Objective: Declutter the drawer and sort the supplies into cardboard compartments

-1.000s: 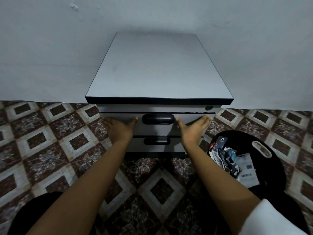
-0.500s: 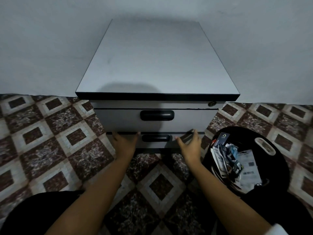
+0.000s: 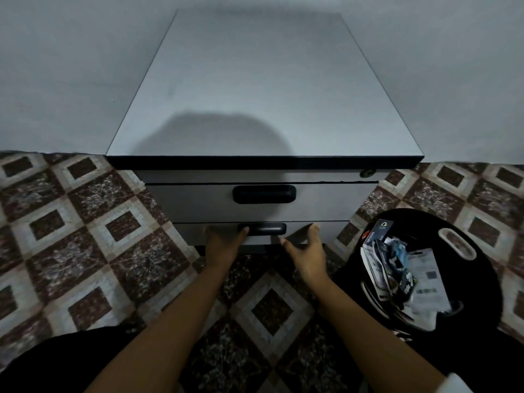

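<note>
A grey drawer cabinet [image 3: 263, 89] stands against the wall, both visible drawers shut. The upper drawer [image 3: 326, 204] has a black recessed handle [image 3: 264, 194]. Below it, the lower drawer [image 3: 331, 232] shows a smaller black handle [image 3: 268, 228]. My left hand [image 3: 222, 246] rests on the lower drawer's front, its thumb touching the left end of that handle. My right hand [image 3: 306, 252] has straight, spread fingers, and the fingertips touch the lower drawer's front to the right of the handle. No supplies or cardboard compartments are visible.
A black round bin [image 3: 479, 282] on the floor to the right holds small boxes, wrappers and printed papers [image 3: 397, 265]. Patterned floor tiles [image 3: 85, 222] surround the cabinet. My dark-clothed legs fill the bottom corners.
Both hands have come down from the upper drawer's front to the lower drawer. The left thumb now reaches the lower handle. The camera has moved closer over the cabinet.
</note>
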Demonstrator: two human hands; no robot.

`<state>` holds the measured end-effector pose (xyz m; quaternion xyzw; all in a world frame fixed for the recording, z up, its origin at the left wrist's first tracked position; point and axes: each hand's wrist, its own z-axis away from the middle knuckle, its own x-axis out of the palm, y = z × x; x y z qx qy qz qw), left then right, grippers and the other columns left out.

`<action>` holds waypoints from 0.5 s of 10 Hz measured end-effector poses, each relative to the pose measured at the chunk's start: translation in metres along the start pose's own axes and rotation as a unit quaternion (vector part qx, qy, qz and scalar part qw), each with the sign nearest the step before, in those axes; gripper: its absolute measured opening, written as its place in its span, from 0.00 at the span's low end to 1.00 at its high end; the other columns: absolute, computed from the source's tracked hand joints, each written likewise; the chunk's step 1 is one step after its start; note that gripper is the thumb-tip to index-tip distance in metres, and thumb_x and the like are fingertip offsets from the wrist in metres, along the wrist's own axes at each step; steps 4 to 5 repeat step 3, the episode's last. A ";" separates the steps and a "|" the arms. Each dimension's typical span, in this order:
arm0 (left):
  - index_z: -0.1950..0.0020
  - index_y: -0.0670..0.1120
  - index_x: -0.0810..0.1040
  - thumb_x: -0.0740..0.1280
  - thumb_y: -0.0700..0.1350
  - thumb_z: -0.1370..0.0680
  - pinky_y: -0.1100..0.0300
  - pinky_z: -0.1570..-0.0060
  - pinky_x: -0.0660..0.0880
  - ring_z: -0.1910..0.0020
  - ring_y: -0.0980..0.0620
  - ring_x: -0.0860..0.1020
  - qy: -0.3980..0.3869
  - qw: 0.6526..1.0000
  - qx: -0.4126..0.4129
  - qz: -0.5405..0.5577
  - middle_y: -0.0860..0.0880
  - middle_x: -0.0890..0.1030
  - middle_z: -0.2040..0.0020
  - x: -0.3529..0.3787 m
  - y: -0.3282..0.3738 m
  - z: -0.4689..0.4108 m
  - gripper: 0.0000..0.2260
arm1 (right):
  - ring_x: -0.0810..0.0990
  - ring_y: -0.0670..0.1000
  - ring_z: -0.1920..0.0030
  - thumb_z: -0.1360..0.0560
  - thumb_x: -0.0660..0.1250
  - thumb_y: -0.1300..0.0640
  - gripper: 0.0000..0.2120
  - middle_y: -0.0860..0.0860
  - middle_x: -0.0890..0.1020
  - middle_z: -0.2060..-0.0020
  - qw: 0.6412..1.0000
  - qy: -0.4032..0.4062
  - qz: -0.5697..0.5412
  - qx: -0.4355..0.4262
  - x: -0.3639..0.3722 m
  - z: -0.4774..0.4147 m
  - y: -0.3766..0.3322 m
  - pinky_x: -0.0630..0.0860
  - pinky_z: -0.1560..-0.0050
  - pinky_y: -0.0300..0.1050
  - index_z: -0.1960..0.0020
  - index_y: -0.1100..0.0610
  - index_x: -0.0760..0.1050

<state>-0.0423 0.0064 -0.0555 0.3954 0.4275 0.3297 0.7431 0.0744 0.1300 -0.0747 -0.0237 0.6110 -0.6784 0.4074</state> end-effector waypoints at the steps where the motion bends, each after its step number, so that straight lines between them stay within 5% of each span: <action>1: 0.27 0.40 0.59 0.69 0.48 0.25 0.59 0.36 0.64 0.32 0.45 0.67 -0.021 1.000 -0.003 -0.011 0.45 0.67 0.30 -0.008 0.003 0.006 0.31 | 0.61 0.54 0.27 0.29 0.72 0.52 0.41 0.56 0.62 0.27 1.000 0.005 -0.009 0.007 -0.002 -0.002 -0.002 0.61 0.27 0.51 0.25 0.63 0.55; 3: 0.29 0.40 0.66 0.67 0.47 0.23 0.61 0.41 0.66 0.34 0.45 0.70 -0.052 0.997 0.011 -0.063 0.42 0.71 0.32 -0.031 0.003 0.017 0.25 | 0.76 0.57 0.41 0.27 0.70 0.55 0.24 0.59 0.76 0.41 0.999 0.013 0.019 -0.022 -0.020 -0.006 0.001 0.73 0.38 0.52 0.35 0.64 0.72; 5: 0.29 0.40 0.66 0.67 0.47 0.23 0.61 0.41 0.66 0.34 0.45 0.70 -0.052 0.997 0.011 -0.063 0.42 0.71 0.32 -0.031 0.003 0.017 0.25 | 0.76 0.57 0.41 0.27 0.70 0.55 0.24 0.59 0.76 0.41 0.999 0.013 0.019 -0.022 -0.020 -0.006 0.001 0.73 0.38 0.52 0.35 0.64 0.72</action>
